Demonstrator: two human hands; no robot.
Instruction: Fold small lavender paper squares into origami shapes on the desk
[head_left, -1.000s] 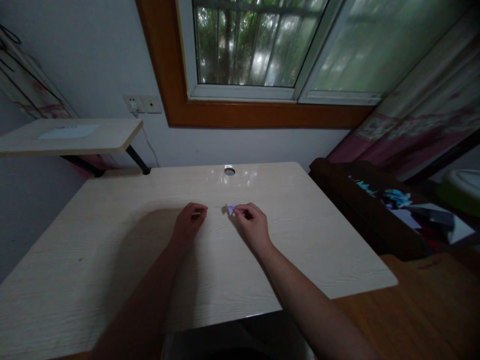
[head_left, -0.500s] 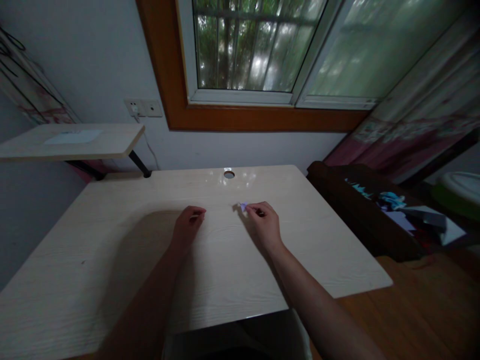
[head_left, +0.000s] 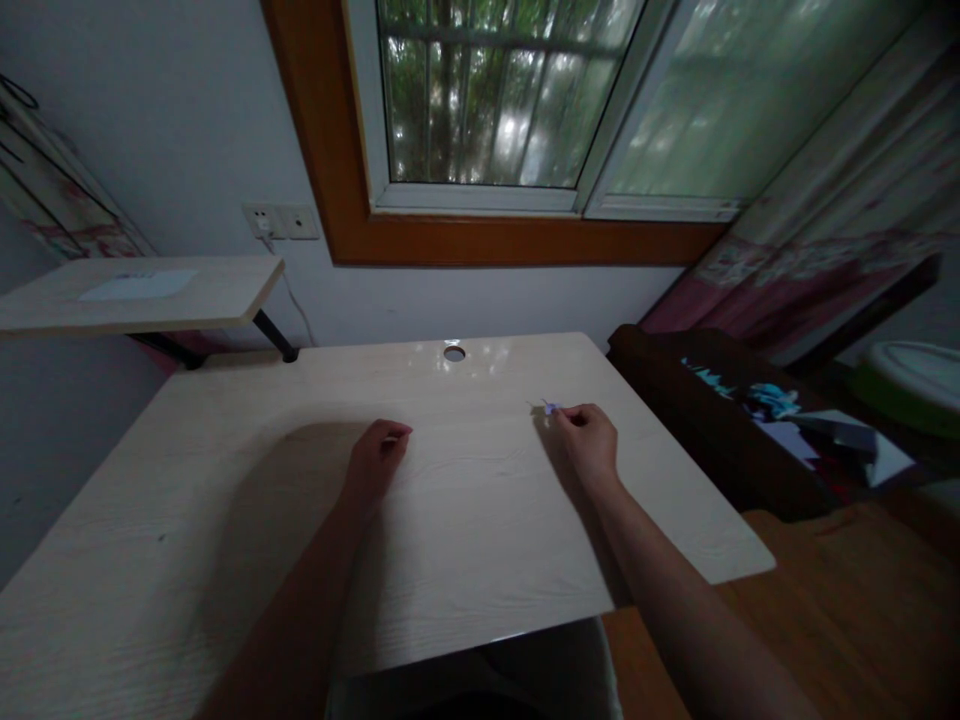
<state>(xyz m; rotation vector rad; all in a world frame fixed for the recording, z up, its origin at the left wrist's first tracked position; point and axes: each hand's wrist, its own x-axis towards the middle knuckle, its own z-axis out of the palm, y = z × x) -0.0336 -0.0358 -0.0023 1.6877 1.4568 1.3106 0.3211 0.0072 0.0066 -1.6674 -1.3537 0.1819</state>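
My right hand [head_left: 590,440] is over the right half of the pale wooden desk [head_left: 480,540]. Its thumb and fingers pinch a small purple piece [head_left: 552,408], with a thin tip jutting out to the left. The piece is too small for me to name its kind. My left hand [head_left: 377,458] rests near the desk's middle, its fingers curled with the tips pressed together. Whatever lies between those fingertips, if anything, cannot be made out.
A raised shelf [head_left: 247,285] with a white sheet [head_left: 139,286] stands at the desk's back left. A cable hole [head_left: 454,354] lies near the back edge. To the right, a dark brown piece of furniture [head_left: 682,420] bears blue and white items.
My right hand has moved to the right, carrying the small purple piece away from my left hand. The left hand has stayed nearly in place. The view has shifted slightly.
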